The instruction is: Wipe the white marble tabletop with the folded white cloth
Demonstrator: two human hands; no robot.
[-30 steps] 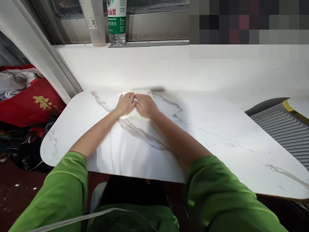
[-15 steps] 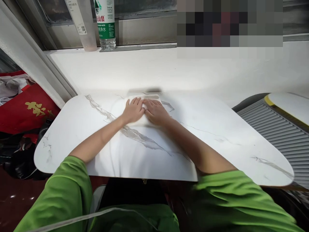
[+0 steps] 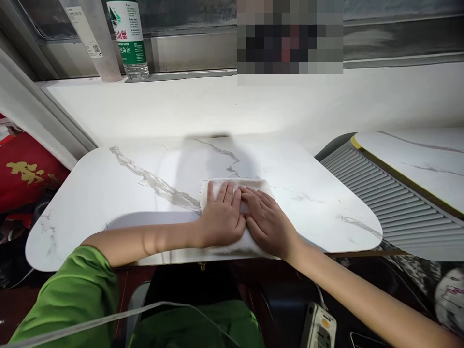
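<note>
A white cloth lies flat on the white marbled table, close to its front edge. My left hand rests palm down on the cloth, fingers stretched forward and slightly apart. Beside it, my right hand also presses flat on the cloth, its fingers angled to the left. The thumbs of both hands meet or nearly meet in the middle. Much of the cloth is covered by the hands.
On the ledge behind the table stand a water bottle and a frosted plastic cup. A red bag is at the left. To the right are a ribbed grey panel and another marbled top. Below lies a power strip.
Both hands and the cloth have come from the back of the table toward its front edge and a little right. The camera view has also shifted right.
</note>
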